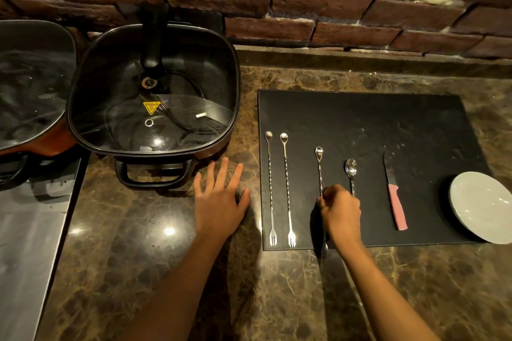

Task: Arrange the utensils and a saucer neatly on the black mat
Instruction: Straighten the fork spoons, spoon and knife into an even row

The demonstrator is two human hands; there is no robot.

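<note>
A black mat [374, 119] lies on the marble counter. Two long twisted bar spoons with fork ends [270, 188] [288, 188] lie side by side along its left edge. My right hand [340, 213] is shut on a third twisted bar spoon [319, 169], whose fork end sticks out past the mat's front edge. A short spoon [351, 171] lies just right of it, its handle partly hidden by my hand. A pink-handled knife [394, 196] lies further right. A white saucer [482, 206] sits on the mat's right corner. My left hand [219, 196] rests flat and open on the counter.
A square electric pan with a glass lid [153, 91] stands at the left, its handle [153, 174] near my left hand. A second lidded pan [30, 83] is at far left. A brick wall [304, 0] backs the counter. A steel surface [27, 230] borders the counter's left.
</note>
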